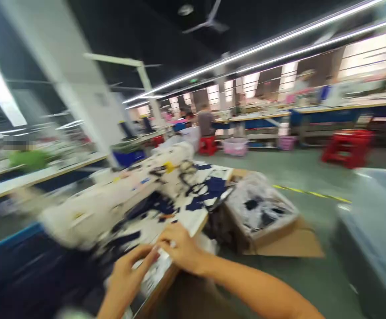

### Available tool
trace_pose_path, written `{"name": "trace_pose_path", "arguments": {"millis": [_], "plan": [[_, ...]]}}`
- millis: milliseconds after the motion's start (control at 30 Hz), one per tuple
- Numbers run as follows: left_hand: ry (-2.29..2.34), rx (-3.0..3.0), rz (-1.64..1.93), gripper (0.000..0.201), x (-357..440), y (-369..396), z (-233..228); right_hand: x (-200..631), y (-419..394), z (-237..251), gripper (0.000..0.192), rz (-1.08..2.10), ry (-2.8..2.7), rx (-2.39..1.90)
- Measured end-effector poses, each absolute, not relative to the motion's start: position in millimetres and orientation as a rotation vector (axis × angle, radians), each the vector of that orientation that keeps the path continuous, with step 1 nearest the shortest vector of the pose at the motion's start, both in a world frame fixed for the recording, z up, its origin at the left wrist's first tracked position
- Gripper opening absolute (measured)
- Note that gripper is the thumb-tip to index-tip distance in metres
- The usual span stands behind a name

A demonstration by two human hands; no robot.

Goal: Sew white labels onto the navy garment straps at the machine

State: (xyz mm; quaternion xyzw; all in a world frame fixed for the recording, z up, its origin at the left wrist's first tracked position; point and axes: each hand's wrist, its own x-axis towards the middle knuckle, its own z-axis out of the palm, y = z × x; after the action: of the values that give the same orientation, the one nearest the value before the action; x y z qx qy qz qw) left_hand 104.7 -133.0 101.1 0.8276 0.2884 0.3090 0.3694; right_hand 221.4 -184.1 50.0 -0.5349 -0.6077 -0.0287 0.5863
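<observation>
My left hand (128, 272) and my right hand (181, 248) meet at the near edge of a white work table (193, 217). Thumb and fingers of each are closed together, almost touching the other hand. Something small and whitish shows by the fingertips, too blurred to name. Below the hands lies a white printed sheet or packet (155, 272). Scattered dark blue fabric pieces (214, 188) cover the table beyond, and more dark cloth (156, 204) lies left of them. A long off-white roll or bundle (90, 217) runs along the table's far side.
Right of the table is an open cardboard box (275, 237) lined with plastic, dark scraps inside. A large pale bin (375, 230) stands at far right. Red stools (347, 148), a pink crate (234, 146) and a seated person (206, 122) are further back. Dark blue material (30, 274) fills the lower left.
</observation>
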Motion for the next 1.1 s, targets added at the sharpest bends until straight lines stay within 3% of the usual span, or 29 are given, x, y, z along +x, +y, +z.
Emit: {"name": "trace_pose_path", "arguments": {"millis": [167, 367, 567, 700, 1100], "plan": [[0.799, 1.746, 0.901, 0.009, 56.0, -134.6, 72.8, 191.1, -169.1, 30.4, 0.019, 0.13, -1.359, -1.106], [0.895, 1.397, 1.054, 0.007, 33.4, -149.6, 60.3, 180.5, -162.9, 25.7, 0.019, 0.297, -1.231, -1.128], [0.792, 0.918, 1.26, 0.018, 31.1, -141.0, 50.0, 174.2, -146.6, 16.8, 0.022, 0.359, -1.128, -1.186], [0.641, 0.62, 1.229, 0.027, 38.3, -136.3, 49.5, 172.7, -135.9, 13.5, 0.023, 0.375, -1.092, -1.197], [0.58, 0.519, 0.974, 0.023, 51.2, -133.8, 47.5, 169.9, -128.6, 21.2, 0.009, 0.199, -1.341, -0.963]]}}
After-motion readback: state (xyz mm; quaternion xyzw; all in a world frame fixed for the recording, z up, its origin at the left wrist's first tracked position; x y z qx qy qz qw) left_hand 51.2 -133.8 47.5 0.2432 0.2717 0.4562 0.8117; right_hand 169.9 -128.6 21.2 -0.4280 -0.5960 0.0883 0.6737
